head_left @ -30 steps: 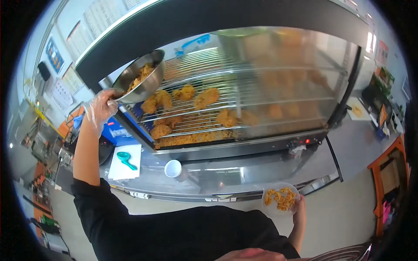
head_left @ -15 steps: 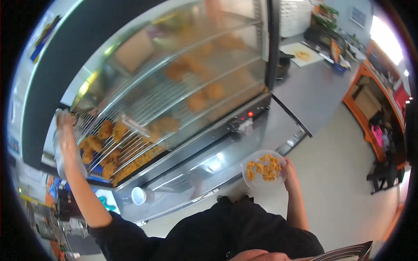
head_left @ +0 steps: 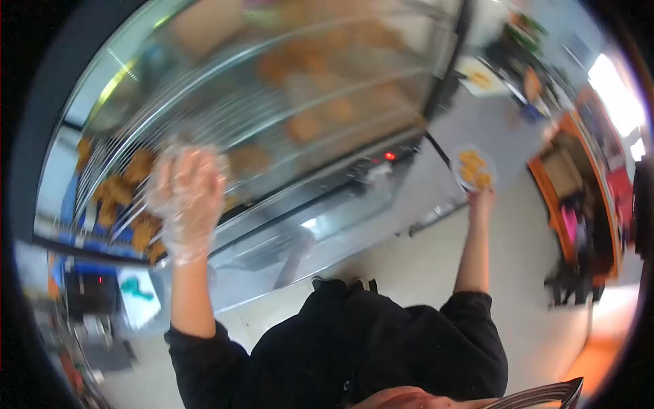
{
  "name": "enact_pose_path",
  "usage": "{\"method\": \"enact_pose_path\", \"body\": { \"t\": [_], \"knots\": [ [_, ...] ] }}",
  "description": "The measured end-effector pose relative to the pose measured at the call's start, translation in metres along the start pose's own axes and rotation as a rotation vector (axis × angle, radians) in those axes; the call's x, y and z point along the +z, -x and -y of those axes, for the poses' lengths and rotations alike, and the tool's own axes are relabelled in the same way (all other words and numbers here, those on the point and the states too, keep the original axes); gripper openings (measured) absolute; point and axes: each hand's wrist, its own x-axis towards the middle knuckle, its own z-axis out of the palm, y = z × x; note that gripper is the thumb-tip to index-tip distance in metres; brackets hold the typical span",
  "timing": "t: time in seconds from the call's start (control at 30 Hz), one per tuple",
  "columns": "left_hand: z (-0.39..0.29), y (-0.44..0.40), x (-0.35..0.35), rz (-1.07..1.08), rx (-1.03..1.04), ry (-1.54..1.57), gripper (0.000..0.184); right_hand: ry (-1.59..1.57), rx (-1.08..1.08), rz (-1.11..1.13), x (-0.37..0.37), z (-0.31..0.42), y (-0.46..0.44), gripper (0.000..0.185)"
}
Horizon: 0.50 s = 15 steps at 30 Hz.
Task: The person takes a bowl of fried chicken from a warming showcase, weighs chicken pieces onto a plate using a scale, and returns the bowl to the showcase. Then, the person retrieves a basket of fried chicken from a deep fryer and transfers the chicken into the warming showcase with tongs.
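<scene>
My left hand (head_left: 187, 194), in a clear plastic glove, lies with fingers stretched out in front of the glass of a heated display case (head_left: 320, 174). Whether it touches the glass I cannot tell. Beside and behind that hand, fried pieces (head_left: 112, 194) rest on a wire rack (head_left: 174, 102). Out to the right, my bare right hand (head_left: 481, 199) grips the near edge of a pale, shallow dish (head_left: 491, 165). Small golden fried pieces (head_left: 473, 167) lie in the dish.
A metal counter (head_left: 340, 228) runs below the case. A cutting board (head_left: 487, 83) with yellowish food lies at the back right. Orange shelving (head_left: 555, 204) stands to the right. At lower left, a green item (head_left: 138, 289) rests on a white surface.
My left hand has moved right, from the case's left edge to across its front. The dish in my right hand has gone farther out, up and right. The whole view has shifted slightly.
</scene>
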Motion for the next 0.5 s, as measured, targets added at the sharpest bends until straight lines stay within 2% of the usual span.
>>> {"method": "enact_pose_path", "body": {
  "t": [0.03, 0.07, 0.13, 0.2, 0.23, 0.33, 0.37, 0.4, 0.43, 0.5],
  "knots": [
    [0.0, 0.001, 0.005, -0.003, -0.011, -0.005, 0.041, -0.164, -0.066, 0.114, -0.016, -0.043, -0.05, 0.033],
    [0.002, 0.004, 0.01, -0.008, -0.025, -0.022, 0.043, -0.074, -0.068, 0.092, -0.006, -0.034, -0.049, 0.032],
    [0.008, 0.002, 0.007, -0.102, -0.075, 0.1, 0.048, -0.089, 0.085, -0.09, 0.011, -0.023, -0.039, 0.05],
    [0.023, 0.008, -0.002, -0.112, -0.077, 0.117, 0.049, 0.003, 0.04, -0.077, 0.015, -0.02, -0.027, 0.063],
    [0.032, 0.014, -0.001, -0.116, -0.101, 0.075, 0.049, -0.023, -0.039, -0.024, 0.023, -0.011, 0.01, 0.064],
    [0.07, 0.04, 0.008, -0.203, -0.089, 0.059, 0.046, 0.066, -0.017, 0.07, 0.018, -0.025, 0.053, 0.059],
    [0.046, 0.02, 0.008, -0.246, -0.025, 0.106, 0.057, 0.07, 0.031, 0.081, 0.015, -0.039, 0.026, 0.057],
    [0.058, 0.028, 0.007, -0.297, 0.015, 0.18, 0.069, 0.067, 0.027, 0.104, 0.02, -0.042, 0.035, 0.057],
    [0.064, 0.035, 0.001, -0.293, 0.005, 0.168, 0.069, 0.094, 0.029, 0.111, 0.023, -0.036, 0.052, 0.055],
    [0.073, 0.044, -0.013, -0.207, -0.26, 0.284, 0.083, 0.127, 0.038, 0.11, 0.028, -0.034, 0.075, 0.053]
  ]
}}
